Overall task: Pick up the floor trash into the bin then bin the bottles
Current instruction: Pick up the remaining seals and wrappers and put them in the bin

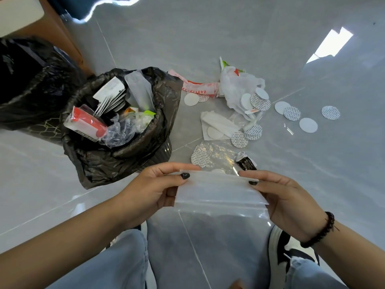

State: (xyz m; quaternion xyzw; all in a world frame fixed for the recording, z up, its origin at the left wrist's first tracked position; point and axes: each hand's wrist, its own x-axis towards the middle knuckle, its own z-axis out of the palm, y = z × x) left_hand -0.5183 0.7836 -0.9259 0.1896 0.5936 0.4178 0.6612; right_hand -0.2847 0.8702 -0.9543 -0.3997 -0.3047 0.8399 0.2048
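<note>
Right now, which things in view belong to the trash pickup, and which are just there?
Part of the job:
- clear zip bag, held by left hand and right hand
- bin lined with a black bag
- round seal discs on the floor
- white plastic bag
- red-and-white wrapper
- small black wrapper

Just there:
- second black bag
- wooden furniture

Could not read the print on the red-and-white wrapper (195, 88) at one o'clock of the bin (158, 147), nor on the small black packet (246, 163): too small. Lost part of the clear zip bag (220, 195) behind fingers of the left hand (154, 190) and right hand (289, 197). Saw one round seal (201, 156) only blurrily through crumpled film (218, 153). Lost both forearms, jeans (116, 265) and shoe (279, 247) at the six o'clock edge. Caught a second black bag (31, 80) cut off at nine o'clock.
</note>
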